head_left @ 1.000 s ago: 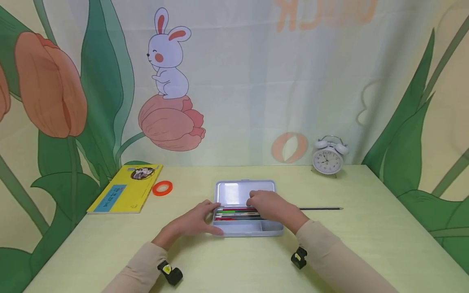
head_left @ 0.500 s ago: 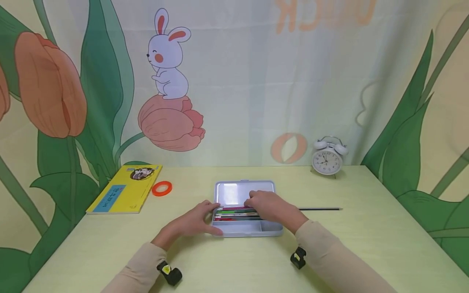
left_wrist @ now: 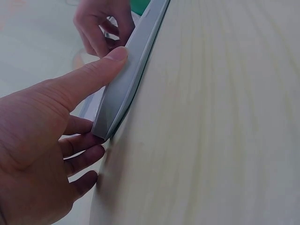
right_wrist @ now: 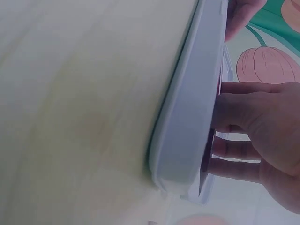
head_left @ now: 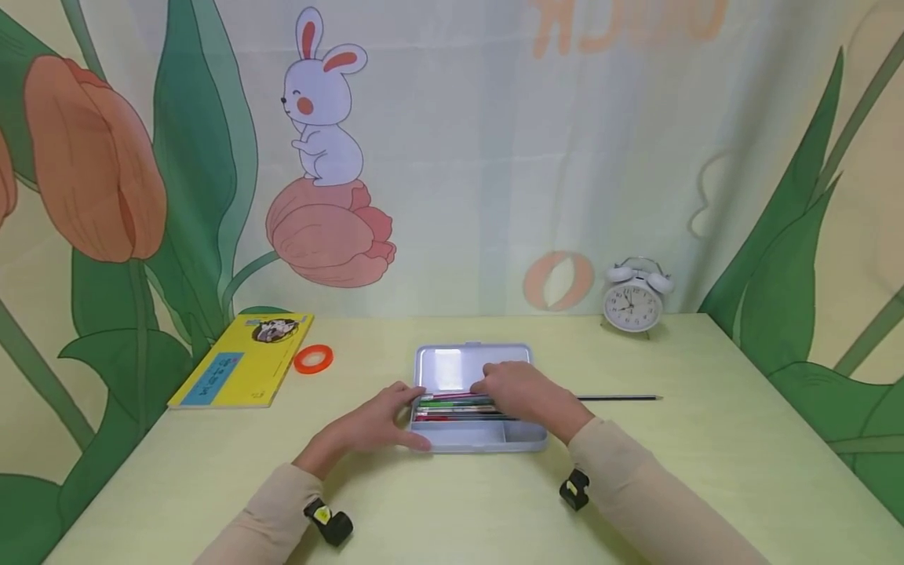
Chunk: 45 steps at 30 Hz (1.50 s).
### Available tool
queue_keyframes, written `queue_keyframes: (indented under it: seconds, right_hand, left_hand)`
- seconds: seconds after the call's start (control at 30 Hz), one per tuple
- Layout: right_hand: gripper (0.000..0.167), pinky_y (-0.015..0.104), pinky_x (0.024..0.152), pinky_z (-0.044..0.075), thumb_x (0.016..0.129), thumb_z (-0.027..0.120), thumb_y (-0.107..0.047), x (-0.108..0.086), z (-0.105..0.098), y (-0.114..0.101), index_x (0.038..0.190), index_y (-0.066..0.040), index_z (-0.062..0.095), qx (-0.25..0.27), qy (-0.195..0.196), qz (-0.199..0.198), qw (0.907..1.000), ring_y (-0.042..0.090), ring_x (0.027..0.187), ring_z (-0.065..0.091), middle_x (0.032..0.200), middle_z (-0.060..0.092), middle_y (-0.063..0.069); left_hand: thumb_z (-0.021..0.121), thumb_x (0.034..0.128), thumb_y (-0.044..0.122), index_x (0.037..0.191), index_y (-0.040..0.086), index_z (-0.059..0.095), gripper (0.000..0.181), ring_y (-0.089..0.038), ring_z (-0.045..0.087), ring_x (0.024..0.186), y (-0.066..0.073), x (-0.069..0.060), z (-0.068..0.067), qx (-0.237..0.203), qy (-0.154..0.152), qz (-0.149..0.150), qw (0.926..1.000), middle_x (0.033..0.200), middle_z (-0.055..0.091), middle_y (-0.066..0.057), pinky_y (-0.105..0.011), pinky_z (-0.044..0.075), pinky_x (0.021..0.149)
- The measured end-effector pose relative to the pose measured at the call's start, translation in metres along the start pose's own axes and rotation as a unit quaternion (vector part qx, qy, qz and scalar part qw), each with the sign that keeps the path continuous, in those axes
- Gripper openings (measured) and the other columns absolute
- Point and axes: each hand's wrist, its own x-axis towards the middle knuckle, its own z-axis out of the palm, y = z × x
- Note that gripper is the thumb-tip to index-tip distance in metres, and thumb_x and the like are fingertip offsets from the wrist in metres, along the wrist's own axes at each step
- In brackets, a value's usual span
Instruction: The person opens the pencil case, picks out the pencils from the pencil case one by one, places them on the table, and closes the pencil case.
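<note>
An open pale pencil case [head_left: 459, 437] lies mid-table with its lid tipped back. Several pencils [head_left: 452, 412] lie side by side in its long compartment. My left hand [head_left: 374, 420] grips the case's left end, thumb at the front and fingers toward the back; in the left wrist view the thumb presses the case wall [left_wrist: 126, 79]. My right hand [head_left: 523, 390] reaches into the case from above and appears to pinch a pinkish pencil [head_left: 450, 395] in the back row. Its fingertips are hidden behind the case wall in the right wrist view.
A dark pencil [head_left: 621, 398] lies on the table to the right, partly behind my right wrist. At the left are a yellow book [head_left: 243, 361] and an orange tape roll [head_left: 314, 359]. A white alarm clock [head_left: 633, 302] stands at the back right.
The pinkish pencil under my right fingers has shifted and now lies slightly slanted. My right fingers have moved very little; my left hand keeps its place on the case.
</note>
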Motion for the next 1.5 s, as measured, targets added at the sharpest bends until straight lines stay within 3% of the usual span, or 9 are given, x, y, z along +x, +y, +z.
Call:
queue_keyframes:
  seconds: [0.33, 0.6, 0.9, 1.07, 1.3, 1.5]
  right_hand:
    - [0.036, 0.032, 0.067, 0.053, 0.092, 0.067, -0.003, -0.004, -0.003, 0.004, 0.121, -0.025, 0.07, -0.016, 0.013, -0.025, 0.9995, 0.017, 0.072, 0.06, 0.087, 0.063, 0.001]
    - [0.033, 0.029, 0.068, 0.055, 0.092, 0.07, -0.004, -0.011, -0.004, 0.004, 0.12, -0.023, 0.071, -0.043, 0.045, -0.05, 0.9968, 0.016, 0.072, 0.061, 0.096, 0.063, 0.001]
    - [0.04, 0.031, 0.071, 0.055, 0.092, 0.07, -0.003, -0.021, -0.009, 0.008, 0.126, -0.023, 0.069, -0.049, 0.059, -0.03, 0.9966, 0.021, 0.086, 0.06, 0.106, 0.064, 0.004]
    - [0.045, 0.028, 0.06, 0.051, 0.086, 0.071, 0.004, -0.034, -0.017, 0.015, 0.124, -0.022, 0.07, -0.052, 0.087, -0.036, 0.9942, 0.021, 0.077, 0.056, 0.1, 0.062, 0.004]
    - [0.047, 0.025, 0.061, 0.048, 0.084, 0.074, 0.005, -0.058, -0.02, 0.029, 0.123, -0.022, 0.072, -0.017, 0.09, -0.002, 0.9958, 0.019, 0.075, 0.053, 0.099, 0.063, 0.004]
    - [0.05, 0.023, 0.06, 0.048, 0.078, 0.073, 0.01, -0.083, -0.015, 0.048, 0.117, -0.021, 0.076, 0.022, 0.122, 0.021, 0.992, 0.017, 0.074, 0.059, 0.096, 0.065, 0.002]
  left_hand:
    - [0.087, 0.0764, 0.04, 0.152, 0.005, 0.041, 0.095, -0.026, 0.04, 0.121, -0.002, 0.001, 0.0, -0.001, 0.0, 0.002, 1.0, 0.126, 0.046, -0.005, -0.048, 0.035, 0.108]
    - [0.087, 0.0763, 0.04, 0.152, 0.005, 0.041, 0.096, -0.025, 0.041, 0.12, -0.003, 0.002, 0.001, 0.001, -0.001, 0.001, 1.0, 0.125, 0.046, -0.004, -0.047, 0.035, 0.108]
    - [0.087, 0.0767, 0.039, 0.152, 0.007, 0.041, 0.094, -0.026, 0.04, 0.122, -0.002, 0.002, 0.0, 0.0, 0.0, -0.005, 1.0, 0.127, 0.046, -0.005, -0.048, 0.035, 0.109]
    - [0.088, 0.0768, 0.038, 0.152, 0.005, 0.041, 0.094, -0.025, 0.04, 0.122, -0.003, 0.002, 0.001, 0.0, 0.0, -0.002, 1.0, 0.126, 0.046, -0.005, -0.047, 0.035, 0.109]
    - [0.087, 0.0766, 0.039, 0.152, 0.006, 0.041, 0.095, -0.025, 0.04, 0.122, -0.003, 0.002, 0.001, -0.001, 0.0, -0.003, 1.0, 0.127, 0.046, -0.005, -0.047, 0.035, 0.109]
    - [0.088, 0.0763, 0.039, 0.151, 0.004, 0.042, 0.094, -0.026, 0.041, 0.122, -0.001, 0.002, 0.001, 0.003, 0.001, 0.004, 1.0, 0.129, 0.046, -0.007, -0.048, 0.035, 0.11]
